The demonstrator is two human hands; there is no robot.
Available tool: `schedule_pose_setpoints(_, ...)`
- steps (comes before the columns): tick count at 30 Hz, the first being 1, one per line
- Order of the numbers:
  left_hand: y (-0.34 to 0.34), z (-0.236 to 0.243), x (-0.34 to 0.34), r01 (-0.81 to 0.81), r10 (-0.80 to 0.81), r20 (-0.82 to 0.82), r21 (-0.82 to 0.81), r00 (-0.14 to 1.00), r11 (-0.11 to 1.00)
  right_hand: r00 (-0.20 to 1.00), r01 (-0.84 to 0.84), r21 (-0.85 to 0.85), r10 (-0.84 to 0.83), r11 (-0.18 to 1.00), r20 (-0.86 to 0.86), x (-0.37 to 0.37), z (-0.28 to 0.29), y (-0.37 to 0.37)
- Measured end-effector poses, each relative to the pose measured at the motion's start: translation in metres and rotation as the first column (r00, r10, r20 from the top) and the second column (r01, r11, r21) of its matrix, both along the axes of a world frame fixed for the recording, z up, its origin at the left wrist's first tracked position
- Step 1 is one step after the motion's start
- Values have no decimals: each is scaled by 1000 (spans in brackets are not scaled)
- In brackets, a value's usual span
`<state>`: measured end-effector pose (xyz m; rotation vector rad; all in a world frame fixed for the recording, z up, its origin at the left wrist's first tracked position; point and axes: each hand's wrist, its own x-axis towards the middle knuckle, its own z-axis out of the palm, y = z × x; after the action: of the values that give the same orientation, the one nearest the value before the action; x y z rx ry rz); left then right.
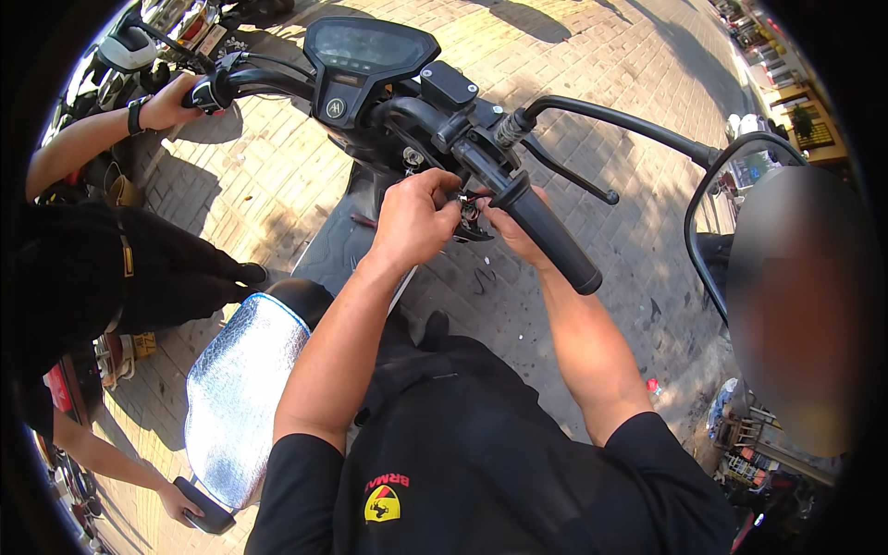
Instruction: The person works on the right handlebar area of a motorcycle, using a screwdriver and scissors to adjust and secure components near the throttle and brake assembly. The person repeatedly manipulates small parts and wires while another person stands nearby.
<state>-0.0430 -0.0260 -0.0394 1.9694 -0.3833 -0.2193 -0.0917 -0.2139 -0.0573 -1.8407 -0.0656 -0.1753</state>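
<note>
A black scooter's right handlebar grip [546, 236] slants down toward me, with the brake lever [569, 171] beside it. My left hand [421, 213] is curled below the bar, its fingertips pinched on a small connector with wires [467, 200]. My right hand [513, 231] is behind the grip, partly hidden by it, its fingertips closed at the same wires and a small black switch housing [472, 229] hanging under the bar. The dashboard display [368, 48] and a rectangular brake reservoir [448, 85] sit above.
A co-worker's hand [171, 104] grips the left handlebar; the other [180, 501] holds a dark phone [208, 513]. A silver-covered seat [240, 388] is at lower left, the mirror [705, 222] at right with a blurred person beside it. Parked scooters [129, 46] line the paving [499, 305].
</note>
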Motion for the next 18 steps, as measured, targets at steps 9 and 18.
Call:
schedule_pose_setpoints(9, 0, 11, 9, 103, -102, -77, 12, 992, 995, 997, 12, 56, -7, 998, -72, -4, 1, 3)
schedule_pose_setpoints(18, -3, 12, 11, 126, -129, -124, -29, 984, 992, 998, 18, 82, -13, 996, -63, -6, 2, 6)
